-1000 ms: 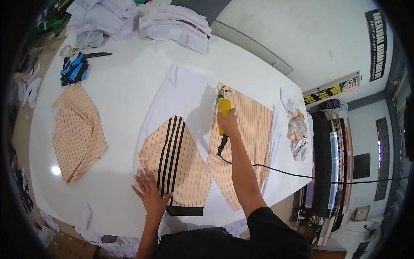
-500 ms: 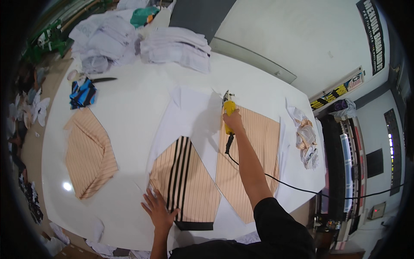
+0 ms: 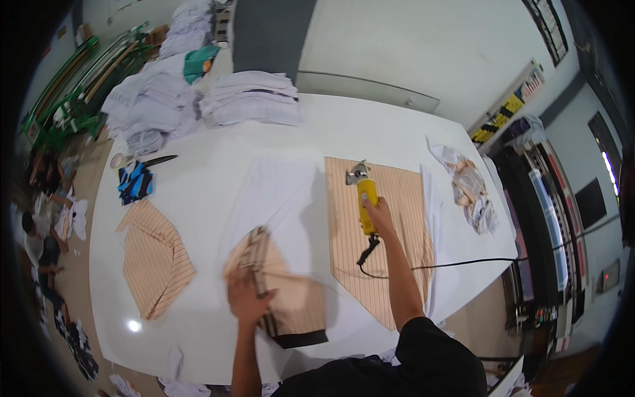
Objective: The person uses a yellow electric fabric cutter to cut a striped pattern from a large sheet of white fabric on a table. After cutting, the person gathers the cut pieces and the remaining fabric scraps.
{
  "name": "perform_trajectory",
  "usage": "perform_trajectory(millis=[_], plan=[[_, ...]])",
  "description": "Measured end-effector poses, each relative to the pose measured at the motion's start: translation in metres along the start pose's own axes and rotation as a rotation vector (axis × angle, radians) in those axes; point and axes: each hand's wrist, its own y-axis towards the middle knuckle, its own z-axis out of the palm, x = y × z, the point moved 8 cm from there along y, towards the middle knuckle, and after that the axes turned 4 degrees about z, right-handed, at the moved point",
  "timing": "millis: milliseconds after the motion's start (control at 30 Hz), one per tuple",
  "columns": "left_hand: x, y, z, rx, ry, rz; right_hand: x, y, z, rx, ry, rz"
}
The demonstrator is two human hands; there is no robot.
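My right hand (image 3: 379, 215) is wrapped round the yellow body of an electric fabric cutter (image 3: 367, 198). Its metal head rests over a peach, dark-striped fabric piece (image 3: 350, 245) lying flat on the white table. My left hand (image 3: 250, 301) is on another peach fabric piece (image 3: 301, 301) with black bands and a black lower edge. This piece is buckled and partly blurred; the fingers are smeared, so their grip is unclear. A third striped piece (image 3: 155, 264), folded over itself, lies further left.
The cutter's black cord (image 3: 463, 264) runs off to the right. Stacked white fabric (image 3: 251, 99) and a large white heap stand at the far left. Near them lie blue patterned cloth (image 3: 135, 184) and a dark blade (image 3: 161, 160). Crumpled fabric (image 3: 468, 185) lies at right.
The black-banded piece, flat before, is now buckled and shifting under my left hand. My right hand has brought the cutter from the striped piece's left edge to over its top. The view has shifted.
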Motion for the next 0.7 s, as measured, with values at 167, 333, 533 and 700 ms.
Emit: perform_trajectory(millis=[167, 333, 533, 700], plan=[[0.048, -0.043, -0.07, 0.163, 0.272, -0.53, -0.055, -0.103, -0.161, -0.216, 0.045, 0.067], [-0.037, 0.061, 0.02, -0.046, 0.361, -0.025, -0.093, -0.174, -0.275, -0.414, 0.201, 0.108], [-0.334, 0.225, 0.185, 0.176, 0.091, 0.523, -0.133, -0.228, -0.367, -0.557, 0.27, 0.141], [-0.397, 0.262, 0.252, 0.347, 0.447, 0.517, -0.186, -0.274, -0.429, -0.613, 0.287, 0.241]])
